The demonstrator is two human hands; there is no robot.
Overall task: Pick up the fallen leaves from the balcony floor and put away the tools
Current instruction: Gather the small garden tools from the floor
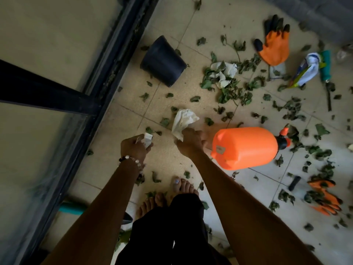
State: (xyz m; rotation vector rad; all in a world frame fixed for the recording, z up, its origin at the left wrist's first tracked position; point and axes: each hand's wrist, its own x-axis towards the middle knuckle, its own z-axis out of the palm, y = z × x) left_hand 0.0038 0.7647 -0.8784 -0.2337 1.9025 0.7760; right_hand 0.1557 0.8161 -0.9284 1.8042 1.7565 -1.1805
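A person stands barefoot on the pale tiled balcony floor (166, 155), both bare arms reaching down and forward. Beside the feet, close to the dark metal frame of the glass railing (89, 104), a teal-handled tool (71, 207) lies partly hidden behind the left arm. The left hand (134, 148), a beaded bracelet (131, 161) at its wrist, has its fingers closed around a small scrap of white paper (148, 139). The right hand (191, 142) pinches a larger crumpled white paper tissue (183, 120) by its lower edge, fingers drawn tight on it, the tissue standing up above the floor.

Just beside the right hand, a bright orange plastic pressure sprayer (245, 147) lies on its side, its black-and-orange nozzle pointing right. At the right edge, a pair of orange work gloves (324, 197) lies half covered in cuttings, with a short black cylinder (294, 183) just beside it.

Wilted green leaves (235, 92) litter the tiles from the feet to the far wall, thickest in a heap past the sprayer, where another crumpled white tissue (225, 73) sits among them. To the left of that heap, a black plastic flowerpot (162, 61) lies tipped over near the railing. Farther right, a single orange glove with black fingertips (274, 42) lies flat, palm up or down cannot be told. Beyond it rest a white and yellow packet (307, 70) and a second teal-handled tool (325, 67), its dark metal shaft pointing toward the viewer.
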